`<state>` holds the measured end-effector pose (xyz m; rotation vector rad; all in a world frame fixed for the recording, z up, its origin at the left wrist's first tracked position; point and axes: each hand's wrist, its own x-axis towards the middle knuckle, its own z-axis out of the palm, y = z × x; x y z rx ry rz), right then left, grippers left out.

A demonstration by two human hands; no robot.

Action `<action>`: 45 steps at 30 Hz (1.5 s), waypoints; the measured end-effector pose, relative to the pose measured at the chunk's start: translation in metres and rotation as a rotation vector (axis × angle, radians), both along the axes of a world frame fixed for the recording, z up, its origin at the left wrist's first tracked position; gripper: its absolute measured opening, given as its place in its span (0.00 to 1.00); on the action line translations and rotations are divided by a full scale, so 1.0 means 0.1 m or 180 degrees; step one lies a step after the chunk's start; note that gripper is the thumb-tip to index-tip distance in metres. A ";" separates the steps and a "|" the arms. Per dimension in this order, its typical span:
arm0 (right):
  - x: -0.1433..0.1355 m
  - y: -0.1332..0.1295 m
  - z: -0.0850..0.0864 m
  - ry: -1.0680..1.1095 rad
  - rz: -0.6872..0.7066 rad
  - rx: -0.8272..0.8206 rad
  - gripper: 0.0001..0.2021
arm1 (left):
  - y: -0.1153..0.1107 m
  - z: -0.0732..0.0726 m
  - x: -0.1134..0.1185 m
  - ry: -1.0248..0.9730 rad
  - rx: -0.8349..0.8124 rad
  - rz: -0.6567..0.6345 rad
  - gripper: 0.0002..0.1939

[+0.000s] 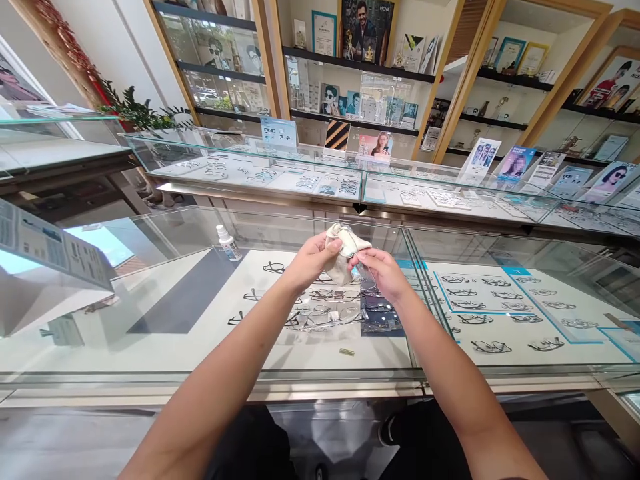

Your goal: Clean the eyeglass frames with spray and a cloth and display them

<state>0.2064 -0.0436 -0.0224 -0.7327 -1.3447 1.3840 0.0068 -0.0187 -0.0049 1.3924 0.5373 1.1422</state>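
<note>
- Both bare hands are up over the middle of the glass display surface (150, 313), meeting just above its pane
- Left hand (313, 260) has its grip pinched together on a crumpled cream-white cleaning cloth (343, 257), fingers folded round the cloth's left side
- Right hand (383, 270) comes in from the other side, thumb and fingertips clamped on the same cloth's right edge and on a pair of thin clear-lens spectacles (365, 277), partly wrapped in the fabric
- One clear lens hangs out just below the right fingers; the rest of the frame is hidden in the cloth, so its shape cannot be told
- Cloth and spectacles are held in the air, not touching the glass
- Small white plastic bottle with a printed label (229, 243) stands upright on the surface towards the far edge, left of the hands and well apart from them
- Rows of dark-rimmed eyeglass frames (325, 313) lie on a white tray under the glass, directly below the hands
- A small olive-coloured oblong piece (347, 351) lies near the surface's near edge
</note>
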 end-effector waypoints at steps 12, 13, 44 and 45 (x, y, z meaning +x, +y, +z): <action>-0.08 -0.04 -0.08 -0.0328 0.0166 0.0408 0.22 | -0.11 -0.03 0.16 -0.0083 0.0422 0.0638 0.29; -0.06 -0.03 -0.06 -0.0289 0.0155 0.0394 0.22 | -0.09 -0.04 0.14 -0.0082 0.0449 0.0616 0.30; 0.14 0.05 0.07 0.0449 -0.0648 0.0374 0.15 | -0.01 -0.06 0.12 0.0211 0.0125 0.0917 0.39; 0.14 0.06 0.07 0.0516 -0.0710 0.0349 0.15 | -0.03 -0.06 0.13 0.0330 0.0162 0.0888 0.39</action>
